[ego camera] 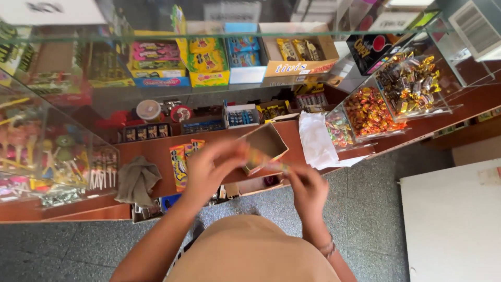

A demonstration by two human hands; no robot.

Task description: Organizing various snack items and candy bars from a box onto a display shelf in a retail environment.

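Shop interior, grey speckled floor, reddish-brown wooden counter [156, 151] under glass shelf. One open cardboard box [265, 146] on counter; one grey cloth [136, 180] left of box, one white paper [317, 140] right. Left hand [211, 169] and right hand [308, 189] blurred, fingers pinched shut on one thin striped candy stick [266, 162] just in front of box.

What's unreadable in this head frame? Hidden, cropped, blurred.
- Left hand and right hand: motion-blurred; grip on the thin striped item between them unclear, and what it is.
- Open cardboard box: contents hidden by its walls and the hands.
- Lower shelf items: cut off by the counter edge.
- Sweets behind glass: washed out by reflections.
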